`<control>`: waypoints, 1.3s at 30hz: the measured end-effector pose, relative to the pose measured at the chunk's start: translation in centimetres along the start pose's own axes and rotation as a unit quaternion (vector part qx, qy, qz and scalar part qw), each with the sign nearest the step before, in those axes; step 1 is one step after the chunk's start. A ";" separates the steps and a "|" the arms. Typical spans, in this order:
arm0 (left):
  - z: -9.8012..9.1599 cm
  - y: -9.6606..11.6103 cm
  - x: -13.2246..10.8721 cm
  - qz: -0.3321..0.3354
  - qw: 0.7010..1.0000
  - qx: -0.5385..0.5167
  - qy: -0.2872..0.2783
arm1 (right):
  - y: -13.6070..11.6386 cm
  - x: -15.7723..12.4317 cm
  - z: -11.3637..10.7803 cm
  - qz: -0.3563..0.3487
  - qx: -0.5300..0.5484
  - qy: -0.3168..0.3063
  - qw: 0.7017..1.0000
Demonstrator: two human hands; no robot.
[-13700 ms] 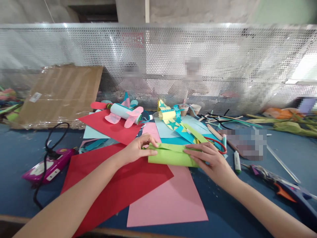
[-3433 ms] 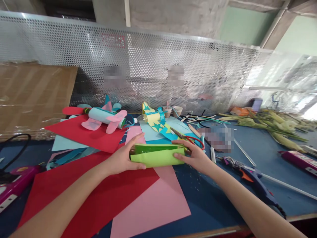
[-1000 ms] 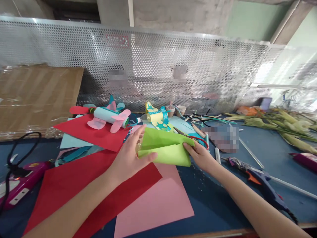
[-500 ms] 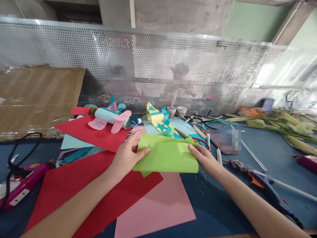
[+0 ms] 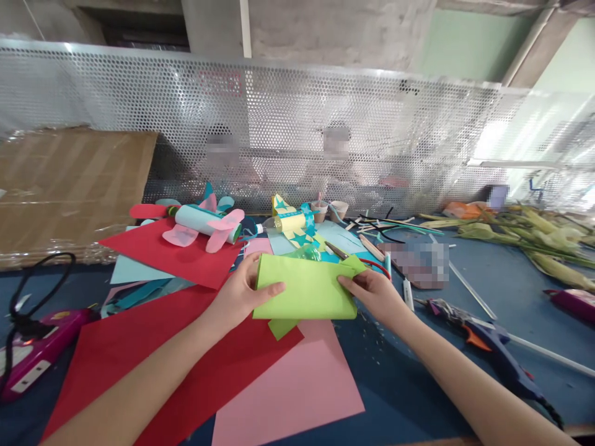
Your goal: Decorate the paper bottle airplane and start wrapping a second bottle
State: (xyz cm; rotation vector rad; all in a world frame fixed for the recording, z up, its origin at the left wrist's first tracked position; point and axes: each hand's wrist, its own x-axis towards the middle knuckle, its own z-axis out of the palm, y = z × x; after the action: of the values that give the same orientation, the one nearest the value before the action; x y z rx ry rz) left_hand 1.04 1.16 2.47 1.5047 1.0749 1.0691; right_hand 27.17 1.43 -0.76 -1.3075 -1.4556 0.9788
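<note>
A lime-green sheet of paper (image 5: pixel 307 288), bent over into a loose roll or fold, is held up above the table between both hands. My left hand (image 5: pixel 244 285) grips its left end, thumb across the front. At the right end my right hand (image 5: pixel 372 288) pinches it, fingers partly hidden behind. A small green scrap (image 5: pixel 284 328) shows below the sheet's lower edge. Just behind lie a clear green plastic bottle (image 5: pixel 307 253), partly covered, and red-handled scissors (image 5: pixel 337 250). Under my left forearm is red paper (image 5: pixel 186 347), overlapping pink paper (image 5: pixel 297 384).
A light-blue paper-wrapped bottle plane (image 5: pixel 199 222) and a yellow one with stars (image 5: pixel 292 221) stand at the back. To the right lie a blue glue gun (image 5: pixel 493 347), a white pen (image 5: pixel 408 293) and dried husks (image 5: pixel 506 232). A magenta power strip (image 5: pixel 46 347) is left.
The green sheet's right end has moved left with my right hand, and the sheet looks narrower. More of the green bottle shows behind it. Both hands keep hold.
</note>
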 end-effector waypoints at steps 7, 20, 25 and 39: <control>0.1 -0.6 0.2 -0.089 0.995 -0.022 -0.044 | 0.5 0.0 0.4 -0.043 -0.098 0.087 0.990; 1.3 -0.4 -0.7 -0.153 0.976 -0.138 -0.066 | -0.6 -0.8 0.2 -0.130 -0.235 0.196 0.943; 1.3 -0.7 -0.5 -0.117 0.988 -0.089 -0.051 | -0.6 -0.4 0.0 -0.071 -0.137 0.206 0.966; 2.2 -1.1 -0.7 -0.062 0.979 -0.192 -0.003 | -1.9 -1.9 2.4 0.046 0.237 -0.083 0.967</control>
State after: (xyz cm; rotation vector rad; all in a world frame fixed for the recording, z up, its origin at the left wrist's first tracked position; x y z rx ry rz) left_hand 2.85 0.21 1.00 1.1168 0.8840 1.1094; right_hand 24.39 -0.67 0.24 -0.9646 -1.1869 1.4252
